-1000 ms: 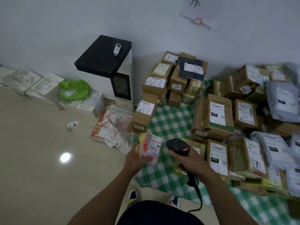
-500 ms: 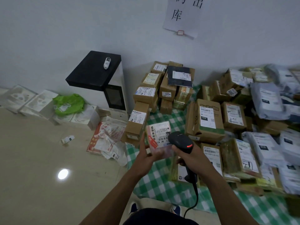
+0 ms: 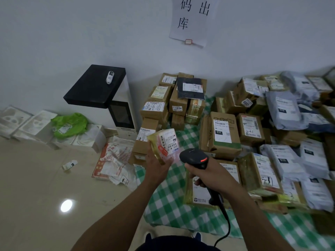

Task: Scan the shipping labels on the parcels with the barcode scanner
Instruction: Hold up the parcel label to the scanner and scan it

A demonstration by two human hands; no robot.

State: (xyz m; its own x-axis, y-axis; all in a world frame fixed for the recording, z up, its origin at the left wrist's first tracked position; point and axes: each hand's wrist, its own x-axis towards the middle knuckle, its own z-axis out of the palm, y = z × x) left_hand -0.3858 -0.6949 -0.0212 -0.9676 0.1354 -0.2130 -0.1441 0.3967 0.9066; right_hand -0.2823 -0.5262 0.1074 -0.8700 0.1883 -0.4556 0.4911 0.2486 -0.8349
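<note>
My left hand (image 3: pixel 155 164) grips a small yellow-taped parcel (image 3: pixel 164 144) from below, its white shipping label tilted up toward me. My right hand (image 3: pixel 208 175) holds the black barcode scanner (image 3: pixel 194 157) by its handle. The scanner's head sits just right of the parcel and points at it, with a red light lit on top and a reddish glow on the parcel's lower edge. Its black cable (image 3: pixel 225 225) hangs down toward my body. Many labelled cardboard parcels (image 3: pixel 223 134) and grey mailer bags (image 3: pixel 282 109) lie on a green checked cloth (image 3: pixel 170 201).
A white machine with a black top (image 3: pixel 101 87) stands against the wall at the left, with a stack of brown boxes (image 3: pixel 178 103) beside it. Torn red-and-white packaging (image 3: pixel 113 160), a green bag (image 3: pixel 69 125) and white foam pieces (image 3: pixel 23 122) lie on the tiled floor.
My left hand has lifted the small parcel and turned its label up toward the scanner. My right hand has brought the scanner closer to it. My view has tilted upward.
</note>
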